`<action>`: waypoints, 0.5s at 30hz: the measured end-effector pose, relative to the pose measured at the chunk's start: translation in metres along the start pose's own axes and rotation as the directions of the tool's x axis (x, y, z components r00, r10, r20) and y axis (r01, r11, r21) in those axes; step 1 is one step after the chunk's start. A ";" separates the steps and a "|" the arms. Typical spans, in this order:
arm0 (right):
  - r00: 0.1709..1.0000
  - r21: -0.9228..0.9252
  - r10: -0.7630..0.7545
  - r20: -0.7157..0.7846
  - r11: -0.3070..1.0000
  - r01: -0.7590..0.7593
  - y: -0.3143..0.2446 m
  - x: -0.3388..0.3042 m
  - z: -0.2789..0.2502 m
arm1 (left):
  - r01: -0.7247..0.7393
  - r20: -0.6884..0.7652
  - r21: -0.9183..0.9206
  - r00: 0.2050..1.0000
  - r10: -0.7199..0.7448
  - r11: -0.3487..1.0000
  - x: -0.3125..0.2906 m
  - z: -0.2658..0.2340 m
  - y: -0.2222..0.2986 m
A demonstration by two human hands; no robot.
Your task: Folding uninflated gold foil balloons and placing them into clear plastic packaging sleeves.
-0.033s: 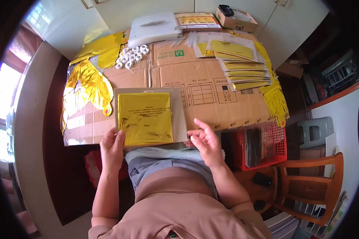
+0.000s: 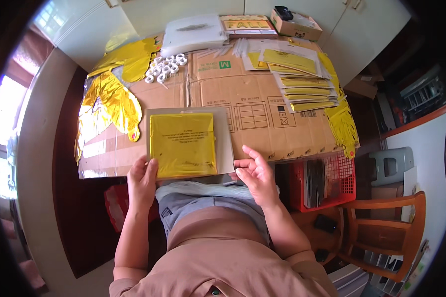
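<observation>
Over the near edge of the table I hold a flat clear bag of folded gold foil, with a pale grey margin and small dark print on its front. My left hand is closed on its lower left corner, thumb on top and fingers underneath. At the lower right corner my right hand pinches the edge between thumb and fingers, its index finger raised. A loose gold foil balloon lies flat to the left of the bag. Farther right, similar filled bags are stacked in an overlapping row.
Flattened cardboard covers the table. White ribbon rolls lie near a stack of clear bags. A printed box and an open carton stand behind. Below right are a red basket and a wooden chair.
The bag has shifted slightly right and away from me, with my left hand moving along. Glare and creases on its gold front look different. My right hand has barely moved.
</observation>
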State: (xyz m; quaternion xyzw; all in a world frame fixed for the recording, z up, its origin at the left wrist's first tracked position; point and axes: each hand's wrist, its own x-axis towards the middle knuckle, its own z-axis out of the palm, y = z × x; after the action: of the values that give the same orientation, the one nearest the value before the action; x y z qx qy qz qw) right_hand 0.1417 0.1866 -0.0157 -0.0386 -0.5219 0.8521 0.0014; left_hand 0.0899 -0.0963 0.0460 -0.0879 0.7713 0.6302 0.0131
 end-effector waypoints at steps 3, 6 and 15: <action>1.000 -0.177 0.006 -0.003 0.984 -0.006 0.002 0.005 -0.002 | 0.086 -0.005 0.463 0.996 -0.094 0.882 0.002 -0.003 -0.001; 0.995 -0.416 -0.090 -0.035 0.907 0.067 0.001 0.010 0.001 | -0.220 0.017 0.851 0.919 0.394 0.477 0.000 -0.001 0.012; 0.938 -0.853 -0.332 0.100 0.456 0.253 -0.019 0.006 0.018 | -0.856 0.657 0.303 0.506 0.558 0.420 0.030 0.041 0.001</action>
State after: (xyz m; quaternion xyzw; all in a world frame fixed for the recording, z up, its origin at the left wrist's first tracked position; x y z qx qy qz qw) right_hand 0.1342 0.1798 0.0093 0.0217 -0.8710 0.4676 0.1493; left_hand 0.0569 -0.0594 0.0346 0.4190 0.8575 0.2933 -0.0550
